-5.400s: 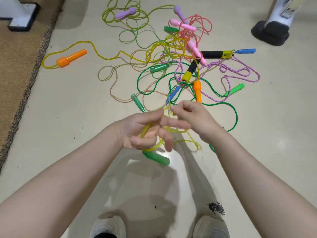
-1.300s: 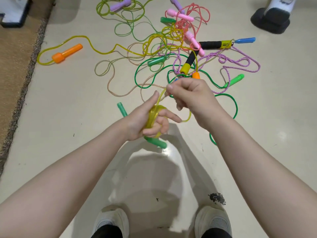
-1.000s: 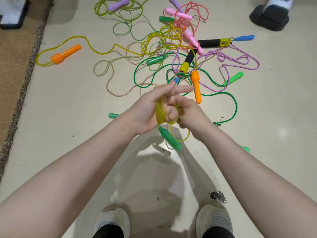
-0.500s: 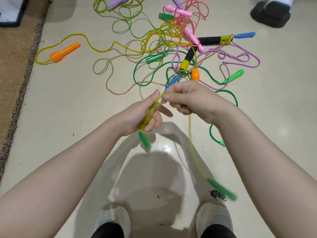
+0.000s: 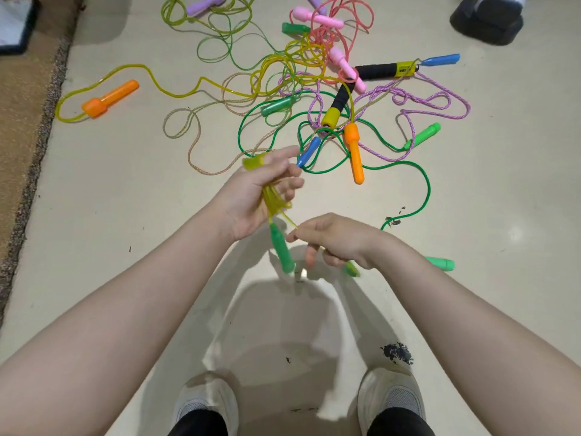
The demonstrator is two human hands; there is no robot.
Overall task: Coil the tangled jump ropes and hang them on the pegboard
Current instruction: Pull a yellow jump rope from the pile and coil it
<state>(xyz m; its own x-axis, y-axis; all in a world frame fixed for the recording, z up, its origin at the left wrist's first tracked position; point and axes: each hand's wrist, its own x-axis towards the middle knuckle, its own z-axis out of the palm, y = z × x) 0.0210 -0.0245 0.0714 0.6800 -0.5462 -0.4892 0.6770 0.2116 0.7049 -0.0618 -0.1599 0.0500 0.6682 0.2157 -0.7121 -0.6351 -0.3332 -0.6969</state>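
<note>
My left hand [image 5: 251, 196] is wrapped by a coil of translucent yellow jump rope [image 5: 273, 199], with loops showing above my fingers. One green handle [image 5: 281, 251] dangles below that hand. My right hand [image 5: 336, 239] sits lower right and pinches the rope's free end; the second green handle [image 5: 351, 268] pokes out blurred under it. On the floor beyond lies the tangled pile of jump ropes [image 5: 317, 89]: green, pink, purple, yellow and beige cords with orange, blue, pink and black handles. No pegboard is in view.
A brown rug edge [image 5: 37, 146] runs along the left. An orange handle [image 5: 110, 98] lies near it. A dark shoe of another person [image 5: 487, 18] stands top right. A loose green handle [image 5: 440, 263] lies right of my wrist. My white shoes [image 5: 204, 404] are below.
The right hand has dropped from above the left hand to below it, drawing the rope's end in. The swinging green handle has come up under my right hand. More rope sits on the left hand.
</note>
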